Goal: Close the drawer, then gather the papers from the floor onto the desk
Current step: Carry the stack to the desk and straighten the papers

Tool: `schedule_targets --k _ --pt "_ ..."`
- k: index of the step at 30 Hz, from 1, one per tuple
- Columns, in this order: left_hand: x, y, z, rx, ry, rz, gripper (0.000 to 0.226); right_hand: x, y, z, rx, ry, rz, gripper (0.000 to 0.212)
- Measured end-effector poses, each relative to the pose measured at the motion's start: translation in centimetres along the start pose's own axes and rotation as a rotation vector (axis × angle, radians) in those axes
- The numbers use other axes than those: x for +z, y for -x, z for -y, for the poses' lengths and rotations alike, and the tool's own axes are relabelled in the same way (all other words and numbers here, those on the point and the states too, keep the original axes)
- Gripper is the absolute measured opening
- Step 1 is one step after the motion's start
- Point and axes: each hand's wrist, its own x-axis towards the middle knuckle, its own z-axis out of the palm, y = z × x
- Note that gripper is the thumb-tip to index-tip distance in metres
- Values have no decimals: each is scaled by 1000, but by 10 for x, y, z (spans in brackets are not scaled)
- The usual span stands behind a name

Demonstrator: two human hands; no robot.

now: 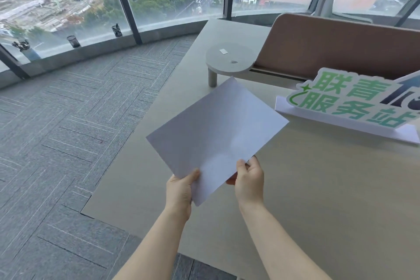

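I hold a stack of white papers point(216, 136) with both hands, a little above the pale desk point(329, 200). My left hand point(180, 191) grips the near corner of the papers from the left. The near right edge is pinched by my right hand point(248, 180). The sheets are tilted and point away toward the back of the desk. No drawer is in view. No loose paper shows on the carpet.
A green and white cut-out sign point(354, 102) stands on the desk at the right. A small round grey shelf point(229, 58) on a leg sits behind the papers, beside a brown divider panel point(341, 45). Grey carpet point(63, 132) lies left, windows behind.
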Motion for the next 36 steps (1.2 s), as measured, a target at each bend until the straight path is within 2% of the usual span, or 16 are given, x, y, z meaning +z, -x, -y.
schedule_targets --k 5,8,11,16,20,26,30,36 --pt "-27 -8 -22 39 -23 38 24 -3 -15 -3 15 98 -10 20" --pt "-50 -23 -44 86 -31 7 28 -10 -27 -7 54 121 57 25" --pt "-71 -37 -60 105 -144 -2 32 -11 -36 -7 97 171 145 19" --pt "-93 -52 -70 104 -409 98 30 1 -46 -8 128 237 247 21" --pt "-102 -66 -70 104 -477 49 29 18 -54 -11 122 271 277 21" --pt "-103 -90 -76 157 -447 -97 22 58 -75 -13 104 312 240 17" --pt "-104 -115 -80 161 -473 -148 13 78 -103 -34 73 402 200 31" --pt "-103 -145 -78 166 -591 -177 12 96 -108 -32 17 488 142 21"
